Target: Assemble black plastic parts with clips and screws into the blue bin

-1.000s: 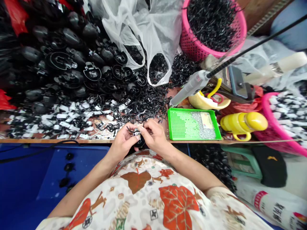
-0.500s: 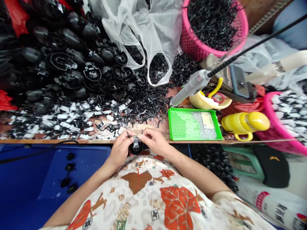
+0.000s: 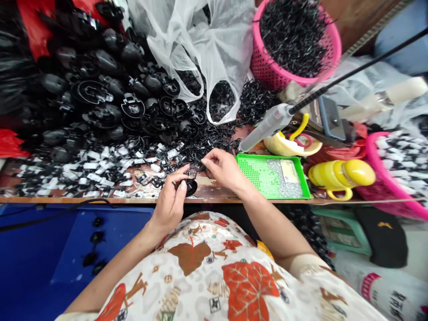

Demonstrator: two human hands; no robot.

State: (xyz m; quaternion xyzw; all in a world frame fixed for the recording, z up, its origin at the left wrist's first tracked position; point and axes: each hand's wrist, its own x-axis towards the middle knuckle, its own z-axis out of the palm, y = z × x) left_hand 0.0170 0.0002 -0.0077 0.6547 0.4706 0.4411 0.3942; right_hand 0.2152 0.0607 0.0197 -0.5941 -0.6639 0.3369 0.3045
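Note:
My left hand (image 3: 170,203) is closed on a round black plastic part (image 3: 191,187), held between thumb and fingers just above the front of the bench. Over the near edge of a heap of small black plastic pieces (image 3: 217,138), my right hand (image 3: 222,168) has thumb and forefinger pinched together. Whatever is between those fingertips is too small to make out. Left of my hands, small white and black pieces (image 3: 96,166) are strewn along the bench. Behind them rises a pile of black rounded housings (image 3: 113,89).
A green tray (image 3: 239,178) with tiny clear bits lies right of my right hand, beside a yellow bottle (image 3: 341,173). A grey screwdriver-like tool (image 3: 265,127) slants above it. Pink baskets (image 3: 277,73) stand behind and far right. A blue bin (image 3: 123,236) sits below the bench edge.
Both hands have parted and moved forward over the bench. My right hand has let go of the round black part and gone to the small black pieces; my left keeps the part.

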